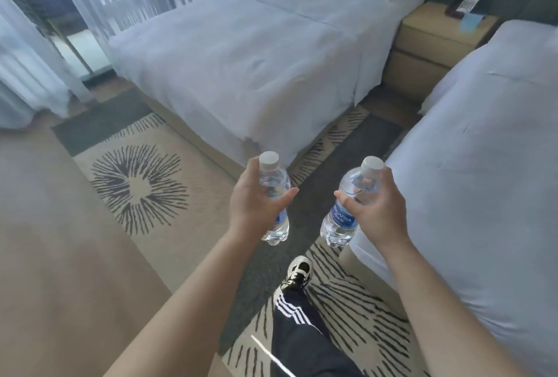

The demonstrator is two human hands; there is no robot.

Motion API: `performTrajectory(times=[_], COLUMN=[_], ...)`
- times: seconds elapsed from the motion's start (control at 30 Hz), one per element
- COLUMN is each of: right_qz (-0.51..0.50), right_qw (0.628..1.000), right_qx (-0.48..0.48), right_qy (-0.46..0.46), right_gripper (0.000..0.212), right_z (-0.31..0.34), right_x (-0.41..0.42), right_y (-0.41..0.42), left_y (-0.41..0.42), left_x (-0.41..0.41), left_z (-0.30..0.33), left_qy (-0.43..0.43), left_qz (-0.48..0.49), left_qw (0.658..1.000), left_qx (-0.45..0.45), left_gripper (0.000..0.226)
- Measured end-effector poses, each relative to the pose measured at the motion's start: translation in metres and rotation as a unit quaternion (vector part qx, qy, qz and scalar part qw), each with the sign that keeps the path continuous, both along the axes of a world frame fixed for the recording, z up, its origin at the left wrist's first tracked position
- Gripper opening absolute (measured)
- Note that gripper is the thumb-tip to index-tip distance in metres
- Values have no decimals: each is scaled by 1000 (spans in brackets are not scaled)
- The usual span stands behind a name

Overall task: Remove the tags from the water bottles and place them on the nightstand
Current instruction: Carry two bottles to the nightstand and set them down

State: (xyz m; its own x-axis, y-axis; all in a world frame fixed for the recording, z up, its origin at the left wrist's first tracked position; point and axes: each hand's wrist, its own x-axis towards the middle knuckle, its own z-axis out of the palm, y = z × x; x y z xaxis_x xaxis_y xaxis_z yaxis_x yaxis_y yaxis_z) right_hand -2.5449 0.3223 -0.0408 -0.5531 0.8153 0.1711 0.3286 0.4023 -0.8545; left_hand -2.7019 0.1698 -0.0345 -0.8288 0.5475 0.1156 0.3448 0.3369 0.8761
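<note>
My left hand (252, 201) grips a clear water bottle (275, 225) with a white cap and a blue label, held upright above the carpet. My right hand (376, 206) grips a second water bottle (339, 222) of the same kind, tilted slightly, its blue label facing me. The two bottles hang side by side, a short gap between them. The wooden nightstand (428, 44) stands far ahead at the upper right, between the two beds. I can make out no tag on either bottle.
A white bed (241, 53) fills the middle ahead and a second bed (483, 165) runs along the right. A card stand and a blue paper (469, 20) sit on the nightstand top. A patterned carpet aisle (341, 147) leads between the beds. Sheer curtains (36, 53) hang at left.
</note>
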Motion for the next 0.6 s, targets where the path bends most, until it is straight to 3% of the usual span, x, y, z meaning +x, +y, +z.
performTrajectory(times=[0.2, 0.6], right_qz=[-66, -189], right_qw=[998, 981], right_qx=[-12, 5], right_qy=[-19, -46], right_gripper=[60, 69], right_z=[-15, 16], right_x=[-83, -194], right_y=[110, 316], left_y=[136, 389], left_x=[-98, -232], left_z=[-11, 3], left_qy=[12, 18], left_qz=[-48, -150], left_qw=[999, 988], left_qx=[-7, -18], left_gripper=[54, 57])
